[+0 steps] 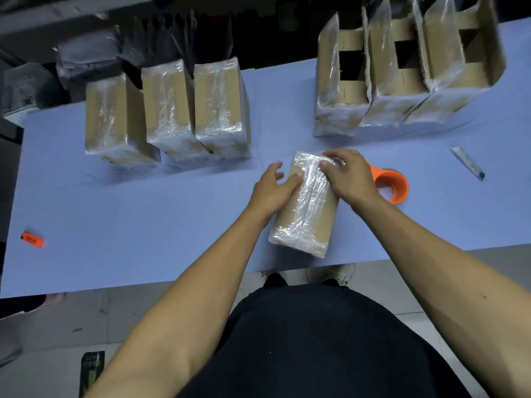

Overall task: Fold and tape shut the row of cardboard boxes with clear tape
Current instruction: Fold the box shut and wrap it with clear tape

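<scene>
**Both hands on one taped box**

Two hands pressed our cardboard box, lying near the blue table's front edge. Our left hand lay flat at its nine o'clock side; our right hand pressed curled fingers on the crinkled clear tape at one o'clock. An orange tape dispenser sat at three o'clock, just beside the box.

Single head-worn wide-angle view, looking steeply down and forward over the pale blue tabletop. Close range: the forearms enter from 6 o'clock. The table's far edge lies at 12 o'clock, and straight lines bow toward the frame edges.
</scene>
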A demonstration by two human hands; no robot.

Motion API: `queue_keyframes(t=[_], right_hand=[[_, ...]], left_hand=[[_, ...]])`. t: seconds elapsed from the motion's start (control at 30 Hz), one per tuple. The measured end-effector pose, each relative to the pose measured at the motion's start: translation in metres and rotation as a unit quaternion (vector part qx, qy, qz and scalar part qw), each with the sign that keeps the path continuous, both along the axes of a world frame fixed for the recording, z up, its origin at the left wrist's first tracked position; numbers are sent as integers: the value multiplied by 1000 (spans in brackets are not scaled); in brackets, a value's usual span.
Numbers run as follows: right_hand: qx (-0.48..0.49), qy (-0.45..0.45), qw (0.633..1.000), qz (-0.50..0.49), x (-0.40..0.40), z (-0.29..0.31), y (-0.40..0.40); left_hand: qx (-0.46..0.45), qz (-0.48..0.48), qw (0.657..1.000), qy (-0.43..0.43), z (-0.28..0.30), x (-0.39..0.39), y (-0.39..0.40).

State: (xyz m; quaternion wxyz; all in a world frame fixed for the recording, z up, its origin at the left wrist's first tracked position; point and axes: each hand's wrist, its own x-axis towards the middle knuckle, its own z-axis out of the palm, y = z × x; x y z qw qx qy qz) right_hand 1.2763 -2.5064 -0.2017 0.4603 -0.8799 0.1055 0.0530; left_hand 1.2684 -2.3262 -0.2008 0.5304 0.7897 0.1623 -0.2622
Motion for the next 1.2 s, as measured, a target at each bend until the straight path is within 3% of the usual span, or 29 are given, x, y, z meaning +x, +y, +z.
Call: queue_keyframes(t=[0.1,0.17,0.23,0.33,0.4,0.53,0.77,0.93,1.03,1.1,1.2], right_hand=[[-1,8,1000,13,-2,1,-9],[-14,36,998,-56,-8,-4,-25],[-86,84,988,-98,-15,-14,-44],[-158,165,971,-64,-29,-27,-56],[-164,168,970,-55,-34,-32,-56],[-195,108,972,-67,-36,-27,-60],[-147,30,986,-66,-25,8,-70],[-201,-31,978,-40,-19,31,-71],[-177,-75,981,-24,-17,43,-70],[-166,-94,982,-1,-17,49,-70],[-141,-112,984,19,-16,58,-71]], left_hand=[[-53,-10,998,-27,-4,22,-19],[-62,-32,997,-39,-9,28,-23],[-71,-24,996,-48,-13,24,-23],[-85,-18,995,-55,-18,17,-22],[-86,-19,995,-51,-20,13,-21],[-67,-33,996,-41,-21,4,-11],[-23,-47,998,-30,-9,10,-11],[32,-32,984,-170,25,27,-35],[-60,11,991,-123,58,42,-54],[-149,-2,987,-60,74,48,-59],[-194,-42,978,-57,86,48,-58]])
